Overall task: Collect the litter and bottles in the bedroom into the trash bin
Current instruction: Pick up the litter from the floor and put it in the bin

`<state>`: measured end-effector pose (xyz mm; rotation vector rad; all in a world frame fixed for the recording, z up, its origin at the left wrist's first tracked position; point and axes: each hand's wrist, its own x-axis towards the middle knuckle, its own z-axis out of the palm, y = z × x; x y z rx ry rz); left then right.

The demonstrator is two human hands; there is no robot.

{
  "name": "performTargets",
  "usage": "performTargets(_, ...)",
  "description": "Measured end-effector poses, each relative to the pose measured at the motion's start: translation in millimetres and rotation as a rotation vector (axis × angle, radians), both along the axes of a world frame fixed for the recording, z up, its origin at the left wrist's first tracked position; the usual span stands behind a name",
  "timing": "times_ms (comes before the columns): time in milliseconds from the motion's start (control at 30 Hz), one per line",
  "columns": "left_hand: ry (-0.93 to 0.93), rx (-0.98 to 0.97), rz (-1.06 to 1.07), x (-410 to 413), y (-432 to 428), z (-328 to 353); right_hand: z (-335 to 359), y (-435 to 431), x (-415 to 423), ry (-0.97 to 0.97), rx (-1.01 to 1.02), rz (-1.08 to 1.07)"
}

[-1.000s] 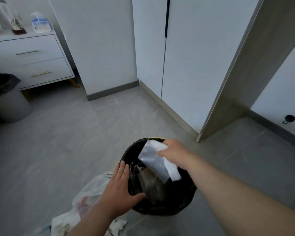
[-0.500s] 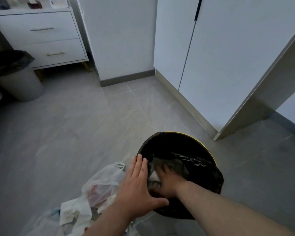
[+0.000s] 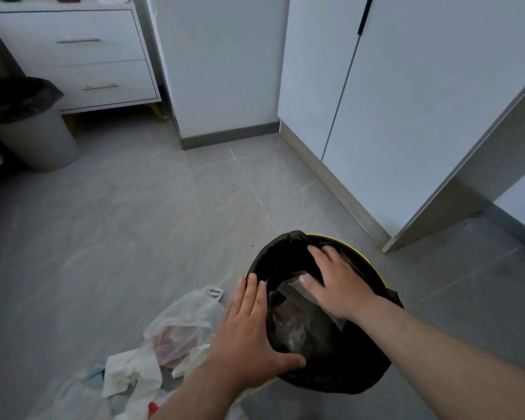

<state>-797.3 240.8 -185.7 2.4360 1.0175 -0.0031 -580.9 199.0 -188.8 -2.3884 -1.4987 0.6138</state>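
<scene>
Floor [image 3: 134, 222] of grey tiles with pale veins runs to a white wardrobe [image 3: 406, 101] and a white chest of drawers [image 3: 73, 56] with slim brass handles; a grey bin [image 3: 34, 140] lined in black stands beside it. The trash bin [image 3: 285, 250] is near my feet, round, with a wrinkled black liner and a yellow rim showing at the far edge. My left hand [image 3: 249, 338] lies flat on its near-left rim, fingers straight and together, thumb spread. My right hand [image 3: 337, 283] presses down inside, fingers splayed on a pale sheet of paper [image 3: 297, 286]. Just left of the trash bin lie a thin white plastic bag [image 3: 188, 322] and crumpled tissues [image 3: 128, 377]. What is deeper in the liner is too dark to make out.
</scene>
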Motion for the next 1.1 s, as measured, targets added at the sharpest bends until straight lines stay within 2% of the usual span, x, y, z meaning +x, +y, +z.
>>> performTargets(167, -0.017, -0.011, 0.003, -0.1, -0.8, -0.8, -3.9, -11.5, -0.4, -0.04, -0.006, -0.001)
performTargets(233, -0.05, -0.011, -0.01, -5.1, 0.2, 0.5, -3.0, -14.5, -8.2, -0.118, -0.038, 0.032)
performTargets(333, -0.152, 0.038, -0.008, -30.5, 1.0, 5.2, 11.1, -11.2, -32.2, -0.281, 0.17, 0.017)
performTargets(433, -0.218, 0.101, 0.051, -84.8, -1.3, -0.8, 32.0, 3.0, -75.7, -0.135, 0.414, 0.155)
performTargets(567, -0.166, -0.008, 0.303, -184.9, -5.6, -37.7, 39.0, 26.2, -159.5, -0.041, 0.48, 0.447)
performTargets(667, -0.029, -0.122, 0.508, -253.9, -12.4, -65.5, 17.2, 40.5, -208.3, -0.021, 0.344, 0.678)
performTargets(733, 0.053, -0.209, 0.597, -284.3, -14.0, -78.8, -3.0, 48.6, -231.7, 0.012, 0.187, 0.716)
performTargets(933, 0.096, -0.304, 0.704, -314.5, -1.0, -118.1, -68.6, 57.7, -268.3, 0.116, -0.183, 0.505)
performTargets(1100, 0.142, -0.281, 0.802, -311.5, 16.8, -143.4, -130.3, 47.7, -275.8, 0.043, -0.55, 0.477)
